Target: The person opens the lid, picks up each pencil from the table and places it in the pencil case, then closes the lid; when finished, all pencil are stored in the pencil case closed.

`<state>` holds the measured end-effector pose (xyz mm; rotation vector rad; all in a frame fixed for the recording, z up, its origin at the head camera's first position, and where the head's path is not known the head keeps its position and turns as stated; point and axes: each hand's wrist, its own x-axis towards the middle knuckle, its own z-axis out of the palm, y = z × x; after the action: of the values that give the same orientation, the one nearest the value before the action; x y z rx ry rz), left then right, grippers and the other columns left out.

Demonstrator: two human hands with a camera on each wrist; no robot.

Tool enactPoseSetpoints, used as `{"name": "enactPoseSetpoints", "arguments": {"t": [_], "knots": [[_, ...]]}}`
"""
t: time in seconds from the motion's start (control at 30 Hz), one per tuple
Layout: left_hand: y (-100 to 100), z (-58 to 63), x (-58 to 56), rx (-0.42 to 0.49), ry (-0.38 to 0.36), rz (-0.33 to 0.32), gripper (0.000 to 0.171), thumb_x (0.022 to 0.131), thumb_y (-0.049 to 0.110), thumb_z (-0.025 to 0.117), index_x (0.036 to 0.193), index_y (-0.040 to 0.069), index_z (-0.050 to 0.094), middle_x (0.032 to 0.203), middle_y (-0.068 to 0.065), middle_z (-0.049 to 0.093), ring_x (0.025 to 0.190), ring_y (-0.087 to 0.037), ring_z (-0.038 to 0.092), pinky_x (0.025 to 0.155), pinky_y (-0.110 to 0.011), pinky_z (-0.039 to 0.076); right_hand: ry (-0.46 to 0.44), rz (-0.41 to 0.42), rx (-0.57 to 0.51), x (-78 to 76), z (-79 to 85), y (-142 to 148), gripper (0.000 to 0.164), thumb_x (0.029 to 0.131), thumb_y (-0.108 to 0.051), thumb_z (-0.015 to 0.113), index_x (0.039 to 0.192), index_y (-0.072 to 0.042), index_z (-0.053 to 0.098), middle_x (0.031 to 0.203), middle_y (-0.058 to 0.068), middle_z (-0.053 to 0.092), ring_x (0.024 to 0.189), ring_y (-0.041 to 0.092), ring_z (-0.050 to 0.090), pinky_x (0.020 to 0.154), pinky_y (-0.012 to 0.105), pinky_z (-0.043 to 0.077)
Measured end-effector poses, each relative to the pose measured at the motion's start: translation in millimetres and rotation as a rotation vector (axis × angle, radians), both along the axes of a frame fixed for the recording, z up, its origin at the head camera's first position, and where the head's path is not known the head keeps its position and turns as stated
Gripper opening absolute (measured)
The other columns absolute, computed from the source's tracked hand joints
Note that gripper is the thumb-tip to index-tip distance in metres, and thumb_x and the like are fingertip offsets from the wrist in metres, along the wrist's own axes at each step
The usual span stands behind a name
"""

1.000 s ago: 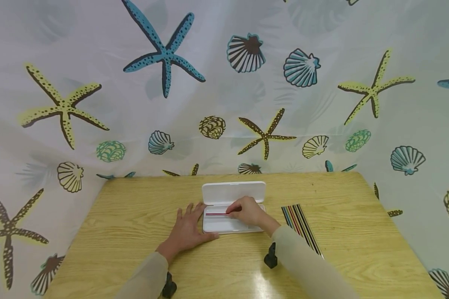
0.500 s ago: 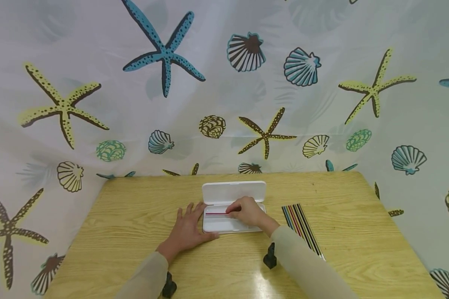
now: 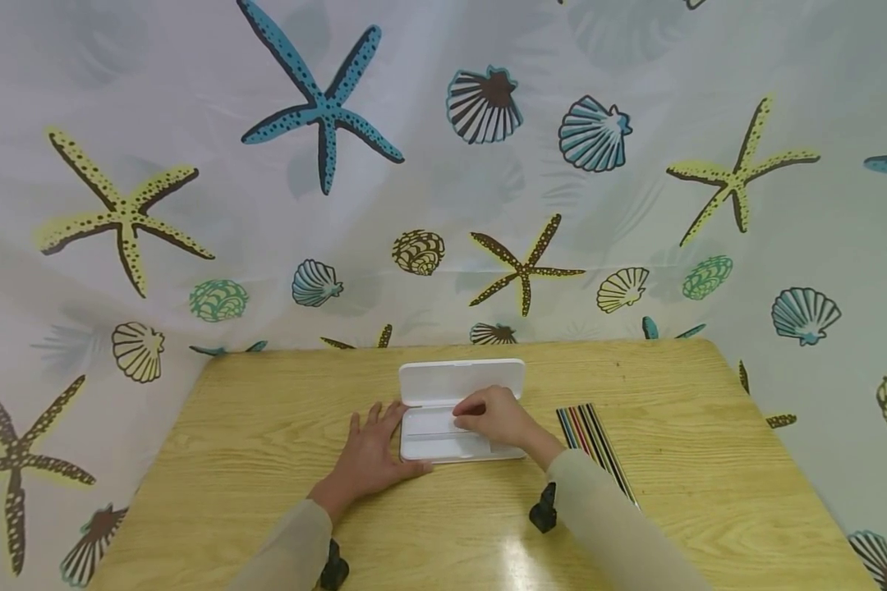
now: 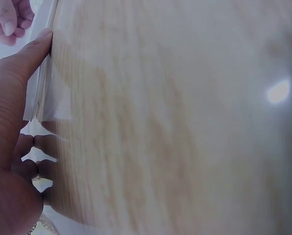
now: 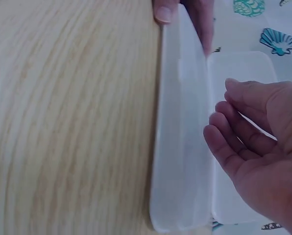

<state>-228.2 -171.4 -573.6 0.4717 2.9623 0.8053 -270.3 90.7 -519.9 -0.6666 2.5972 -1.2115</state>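
Note:
A white pencil case [image 3: 436, 447] lies on the table with its lid [image 3: 443, 382] raised at the back. My left hand [image 3: 373, 455] holds the case by its left end, thumb along the front edge and fingers at the side and back. Over the right part of the tray is my right hand [image 3: 501, 417], and in the right wrist view its fingers [image 5: 224, 149] are loosely bent with nothing between them. No pencil shows inside the case from here; part of the tray is hidden behind the right hand.
Several coloured pencils [image 3: 590, 435] lie side by side on the wooden table [image 3: 281, 419], right of the case and partly under the right forearm. A curtain [image 3: 443, 189] printed with starfish and shells hangs behind the table and along both sides.
The red pencil that my right hand pinched over the tray is no longer in sight. That hand has let go and shifted slightly right. My left hand stays on the case.

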Motion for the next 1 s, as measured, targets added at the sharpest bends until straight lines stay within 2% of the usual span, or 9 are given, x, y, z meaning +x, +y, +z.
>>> {"name": "enactPoseSetpoints", "arguments": {"t": [0.2,0.33,0.4,0.5,0.63,1.0], "knots": [[0,-1.9,-0.6,0.005,0.003,-0.005,0.107,0.082,0.072,0.077,0.165,0.018,0.037,0.168,-0.020,0.039,0.156,-0.054,0.027,0.120,-0.082,0.010,-0.018,-0.007,-0.087,3.9,15.1,27,0.024,0.100,-0.020,0.074,0.113,-0.001,0.081,0.105,0.009,0.081,0.092,0.013,0.073,0.083,0.028,0.060],[-1,-4.3,-1.9,0.003,0.016,-0.011,0.106,0.081,0.072,0.077,0.164,0.017,0.039,0.167,-0.020,0.040,0.156,-0.054,0.027,0.119,-0.082,0.012,-0.035,-0.025,-0.136,7.3,25.4,49,0.028,0.101,-0.021,0.073,0.118,0.001,0.078,0.108,0.012,0.080,0.096,0.022,0.076,0.084,0.032,0.061],[-2,-4.9,-2.4,0.005,0.022,-0.014,0.105,0.081,0.072,0.077,0.163,0.017,0.040,0.167,-0.021,0.041,0.156,-0.054,0.028,0.119,-0.083,0.012,-0.058,-0.046,-0.157,9.6,30.1,60,0.030,0.101,-0.021,0.073,0.120,0.001,0.077,0.109,0.013,0.079,0.098,0.026,0.076,0.084,0.034,0.062],[-2,-5.4,-2.8,0.014,0.022,-0.017,0.105,0.081,0.072,0.077,0.163,0.017,0.041,0.166,-0.021,0.041,0.156,-0.054,0.028,0.119,-0.083,0.012,-0.073,-0.091,-0.164,12.9,33.9,78,0.031,0.101,-0.022,0.073,0.122,0.000,0.077,0.112,0.012,0.079,0.099,0.024,0.075,0.085,0.033,0.061],[-2,-6.3,-3.1,0.013,0.022,-0.018,0.105,0.081,0.072,0.077,0.163,0.018,0.041,0.166,-0.021,0.041,0.156,-0.055,0.028,0.119,-0.083,0.012,-0.050,-0.145,-0.148,18.0,34.6,102,0.033,0.101,-0.024,0.073,0.123,0.001,0.076,0.114,0.012,0.079,0.096,0.014,0.073,0.082,0.029,0.060],[-2,-5.3,-3.9,-0.003,0.018,-0.012,0.105,0.081,0.073,0.077,0.162,0.018,0.041,0.166,-0.021,0.041,0.156,-0.053,0.028,0.120,-0.082,0.013,-0.077,-0.256,-0.134,34.0,20.3,166,0.038,0.101,-0.030,0.073,0.127,-0.001,0.074,0.121,0.014,0.077,0.102,0.015,0.073,0.087,0.027,0.059]]}}
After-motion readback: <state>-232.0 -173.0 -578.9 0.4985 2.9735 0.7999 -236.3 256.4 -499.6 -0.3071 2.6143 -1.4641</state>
